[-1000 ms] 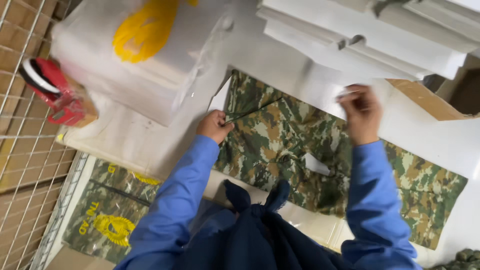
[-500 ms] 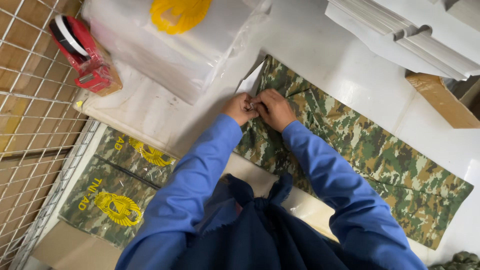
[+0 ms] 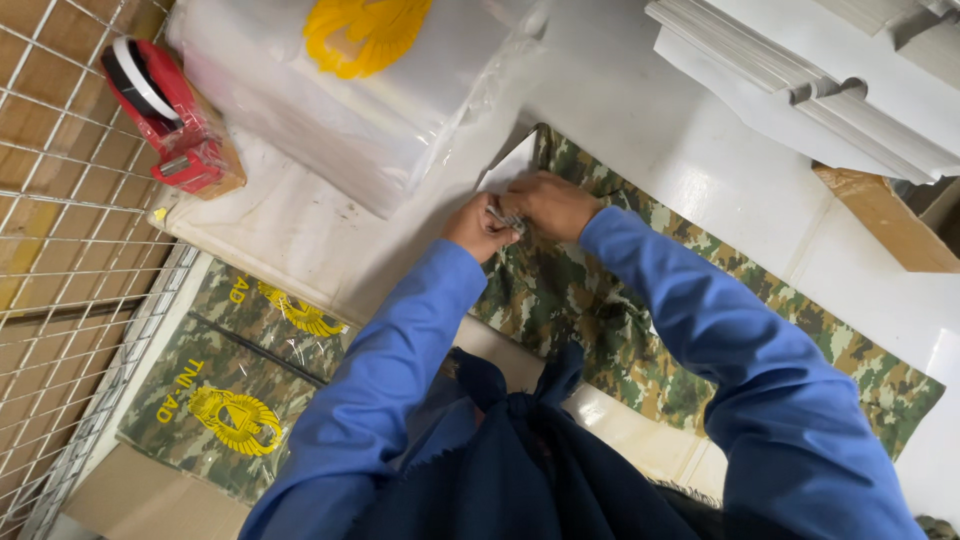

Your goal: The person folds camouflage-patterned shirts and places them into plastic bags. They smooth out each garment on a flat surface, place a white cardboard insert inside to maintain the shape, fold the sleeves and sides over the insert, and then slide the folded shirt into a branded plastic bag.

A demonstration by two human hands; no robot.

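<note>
While both my hands meet at the top corner of the camo cloth [image 3: 640, 330], the work is down to one small spot. A sec ago my R hand [image 3: 548, 203] was lifted well away to the right w/ something small; half a sec ago it had come in beside the L hand [image 3: 478, 226], and now they touch. Both are pinched shut on a small grey bit [image 3: 505, 217] at the cloth's edge, next to a white tag [image 3: 508, 165]; can't tell exactly what the bit is. Cloth lies flat on the white table [image 3: 690, 140], below the plastic-wrapped stack [image 3: 340, 110]. Red tape gun [image 3: 165, 115] sits far left, untouched. So the reach looks done, fine fastening is on.
</note>
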